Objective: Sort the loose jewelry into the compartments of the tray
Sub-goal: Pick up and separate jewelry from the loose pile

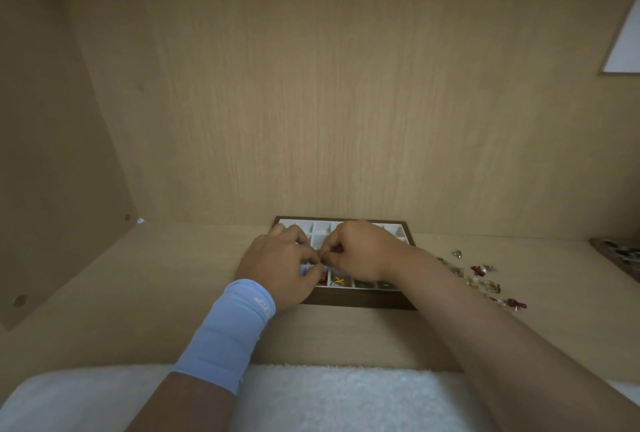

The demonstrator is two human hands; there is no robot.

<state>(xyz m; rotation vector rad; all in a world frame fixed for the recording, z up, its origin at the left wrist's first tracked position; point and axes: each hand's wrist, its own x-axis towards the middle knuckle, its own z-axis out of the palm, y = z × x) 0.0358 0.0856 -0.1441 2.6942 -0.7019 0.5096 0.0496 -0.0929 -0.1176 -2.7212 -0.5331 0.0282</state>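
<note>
Over the tray point(360, 302), the left hand point(277, 269) and right hand point(358, 251) are held tip to tip, fingers curled. 1 small piece point(322, 260), too tiny to identify, is pinched between them. The tray is set on the desk point(166, 296) against the back panel point(346, 102); several near compartments are filled. Loose jewelry point(481, 277) is scattered on the desk just right of it.

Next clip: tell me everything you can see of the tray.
The tray is a shallow rectangle: dark wooden frame, white dividers forming a grid of small compartments. It lies flat on the pale shelf, far edge by the back panel. Near-row compartments hold gold and reddish bits; visible far ones look bare. The left hand and right hand, pinching a tiny piece together, hide its middle and left; whether they touch it is unclear.
</note>
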